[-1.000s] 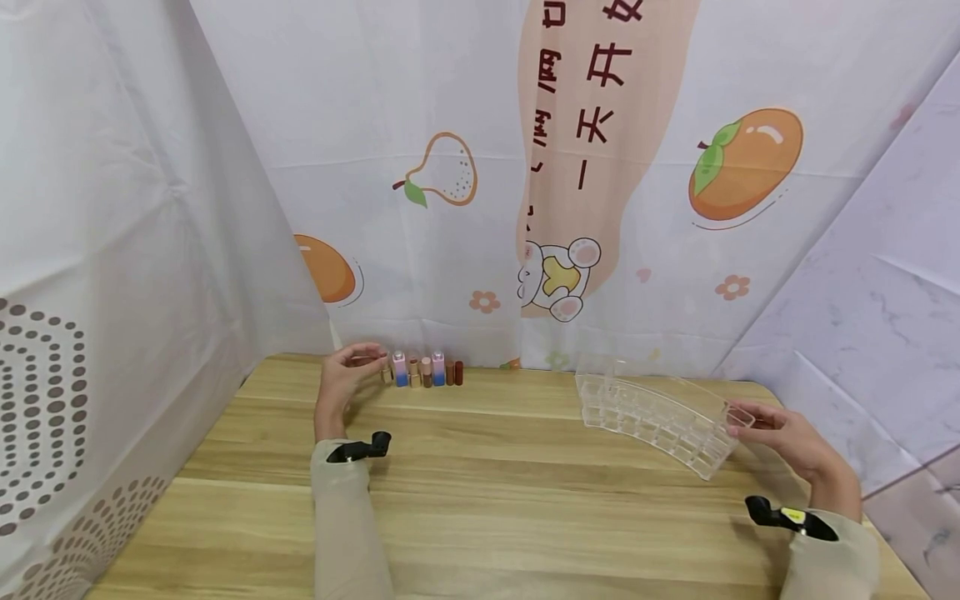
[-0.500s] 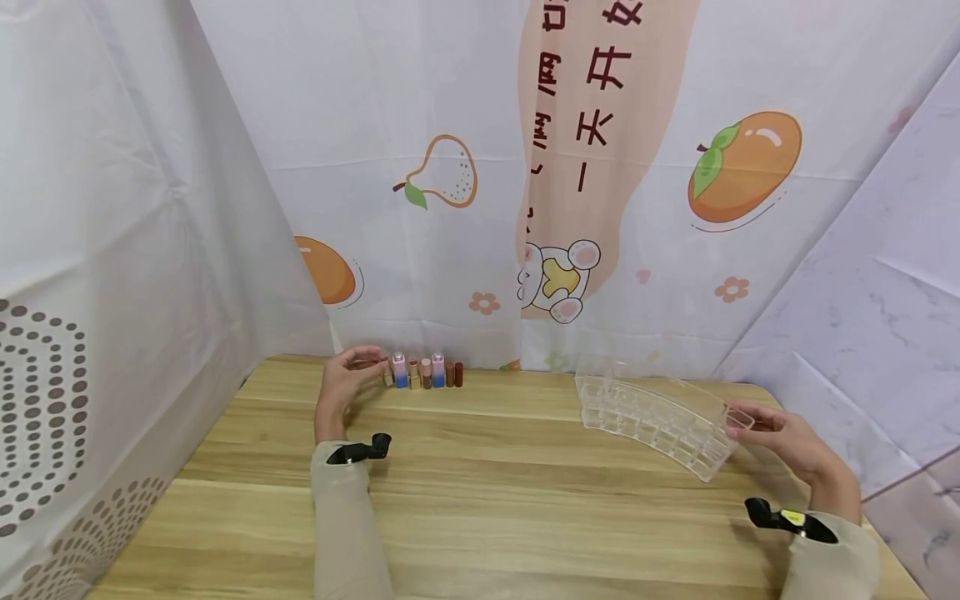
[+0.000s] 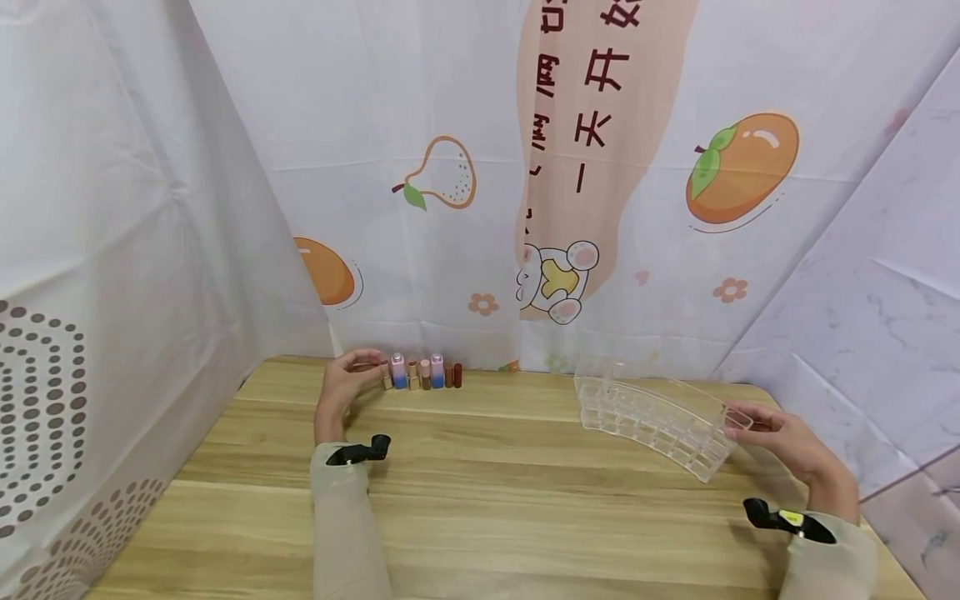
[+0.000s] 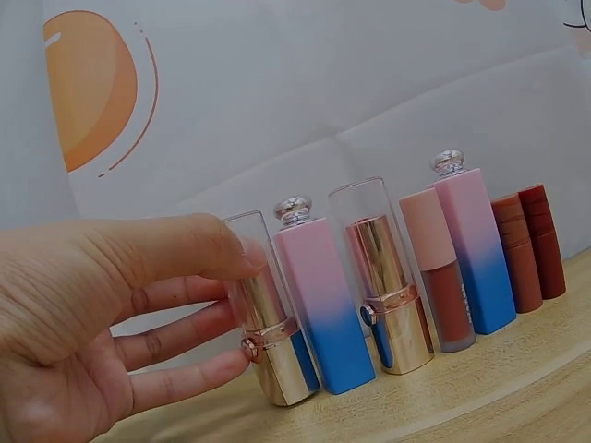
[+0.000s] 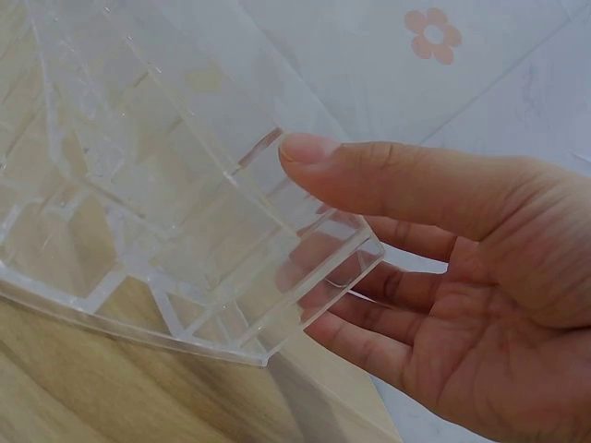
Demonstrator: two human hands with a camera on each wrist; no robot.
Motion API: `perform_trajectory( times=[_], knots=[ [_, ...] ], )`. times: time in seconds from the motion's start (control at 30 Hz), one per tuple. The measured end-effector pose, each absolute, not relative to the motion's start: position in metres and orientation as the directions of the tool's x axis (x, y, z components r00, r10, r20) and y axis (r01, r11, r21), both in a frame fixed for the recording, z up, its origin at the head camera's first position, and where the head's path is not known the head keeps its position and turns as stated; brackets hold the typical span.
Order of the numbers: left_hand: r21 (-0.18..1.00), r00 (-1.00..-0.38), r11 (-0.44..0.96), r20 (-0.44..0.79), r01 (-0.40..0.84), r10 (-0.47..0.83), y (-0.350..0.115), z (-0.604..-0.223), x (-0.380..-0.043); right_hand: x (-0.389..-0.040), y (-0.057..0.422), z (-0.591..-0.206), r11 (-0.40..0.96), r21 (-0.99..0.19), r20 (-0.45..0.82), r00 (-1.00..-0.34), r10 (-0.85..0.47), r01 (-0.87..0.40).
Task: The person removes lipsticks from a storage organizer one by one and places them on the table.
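Note:
At the row's left end, my left hand (image 3: pixel 343 385) has its thumb and fingers around a lipstick (image 4: pixel 286 369) with a clear cap and gold base. The lipstick stands upright on the table. Beside it are a pink-to-blue tube (image 4: pixel 325 309) with a silver knob, a second gold lipstick (image 4: pixel 404 334), a lip gloss (image 4: pixel 450 305) and another pink-to-blue tube (image 4: pixel 476 254). A brown tube (image 4: pixel 519 263) and a dark red tube (image 4: pixel 547 245) end the row. My right hand (image 3: pixel 783 442) grips the right end of a clear, curved, stepped lipstick organizer (image 3: pixel 652 421), its thumb on the near side.
The wooden table (image 3: pixel 517 492) backs onto a printed white curtain (image 3: pixel 420 275), close behind the lipsticks. Another curtain (image 3: pixel 127 208) hangs at the left, and a marbled sheet (image 3: pixel 877 333) covers the right side. Bare tabletop lies between the lipsticks and the organizer.

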State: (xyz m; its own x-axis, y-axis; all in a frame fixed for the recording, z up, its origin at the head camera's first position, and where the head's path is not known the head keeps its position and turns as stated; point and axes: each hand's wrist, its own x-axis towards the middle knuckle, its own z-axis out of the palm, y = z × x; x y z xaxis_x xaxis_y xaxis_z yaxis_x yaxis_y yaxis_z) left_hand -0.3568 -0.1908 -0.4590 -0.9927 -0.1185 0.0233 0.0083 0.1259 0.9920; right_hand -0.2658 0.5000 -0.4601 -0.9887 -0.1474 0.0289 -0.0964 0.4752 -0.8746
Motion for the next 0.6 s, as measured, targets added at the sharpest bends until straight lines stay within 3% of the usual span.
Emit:
perform_trajectory(
  times=[0.6],
  knots=[
    [0.998, -0.995, 0.062, 0.016, 0.009, -0.102, -0.198, -0.488, -0.378, -0.265, 0.501, -0.461, 0.452, -0.886, 0.042, -0.987, -0.153, -0.108]
  ],
)
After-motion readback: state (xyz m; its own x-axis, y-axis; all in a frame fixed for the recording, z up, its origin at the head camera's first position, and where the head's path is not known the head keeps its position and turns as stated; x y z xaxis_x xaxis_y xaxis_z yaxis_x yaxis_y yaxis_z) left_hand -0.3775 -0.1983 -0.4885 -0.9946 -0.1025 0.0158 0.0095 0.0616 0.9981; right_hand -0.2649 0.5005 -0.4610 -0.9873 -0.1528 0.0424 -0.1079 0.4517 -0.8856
